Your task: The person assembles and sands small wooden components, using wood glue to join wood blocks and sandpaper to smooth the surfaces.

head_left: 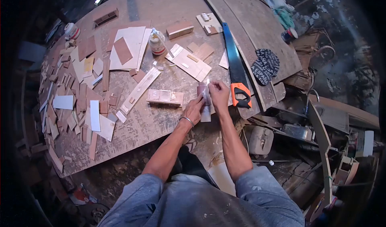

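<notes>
My left hand (194, 109) reaches to the bench's front edge, its fingers pressing on a reddish-brown strip that looks like sandpaper (201, 90). The strip's paler end (206, 116) hangs toward me. Beside it, my right hand (219, 96) is closed in a pinch on a small pale wood piece (208, 82), held over the strip. Left of my hands sits a small wooden block assembly (165, 97) with panels on top. A flat pale board (189, 63) with a thin stick on it lies just beyond.
A handsaw (241, 95) with an orange handle lies to the right, next to a dark lettered cap (265, 67). A glue jar (157, 44) with a brush stands behind. Many wood offcuts (84, 90) cover the left side. A wooden box (179, 29) stands farther back.
</notes>
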Demonstrator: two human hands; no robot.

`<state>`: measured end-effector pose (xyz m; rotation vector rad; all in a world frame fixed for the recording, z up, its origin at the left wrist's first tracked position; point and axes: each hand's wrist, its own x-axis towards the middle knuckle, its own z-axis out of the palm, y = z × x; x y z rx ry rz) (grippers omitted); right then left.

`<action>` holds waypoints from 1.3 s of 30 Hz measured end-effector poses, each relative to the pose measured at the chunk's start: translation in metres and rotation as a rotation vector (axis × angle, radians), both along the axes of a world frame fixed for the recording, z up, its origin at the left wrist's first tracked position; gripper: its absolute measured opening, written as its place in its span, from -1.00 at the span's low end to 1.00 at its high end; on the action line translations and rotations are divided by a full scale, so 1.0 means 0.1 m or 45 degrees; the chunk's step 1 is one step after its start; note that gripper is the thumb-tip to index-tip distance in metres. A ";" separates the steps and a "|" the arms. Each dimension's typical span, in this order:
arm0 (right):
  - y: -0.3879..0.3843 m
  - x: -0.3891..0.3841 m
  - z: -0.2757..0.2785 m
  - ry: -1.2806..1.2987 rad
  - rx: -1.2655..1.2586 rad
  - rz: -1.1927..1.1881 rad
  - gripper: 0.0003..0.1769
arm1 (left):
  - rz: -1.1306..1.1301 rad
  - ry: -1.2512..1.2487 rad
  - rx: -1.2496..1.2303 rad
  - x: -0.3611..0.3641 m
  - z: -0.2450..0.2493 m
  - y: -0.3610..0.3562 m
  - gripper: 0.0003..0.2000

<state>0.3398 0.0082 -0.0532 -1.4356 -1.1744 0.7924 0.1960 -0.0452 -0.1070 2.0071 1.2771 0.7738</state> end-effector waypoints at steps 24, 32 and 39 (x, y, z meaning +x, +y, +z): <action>-1.85 -0.86 1.54 0.853 -0.619 0.397 -0.81 | -0.047 -1.058 -1.200 -1.31 1.73 -0.77 -0.77; -1.94 -0.72 0.89 0.837 -0.720 -0.015 -0.66 | -0.124 0.103 -0.160 -2.26 1.13 0.02 -0.79; -1.73 -0.43 0.64 0.637 -0.733 -0.144 -0.66 | -0.482 0.629 0.070 -1.98 0.98 0.70 -0.70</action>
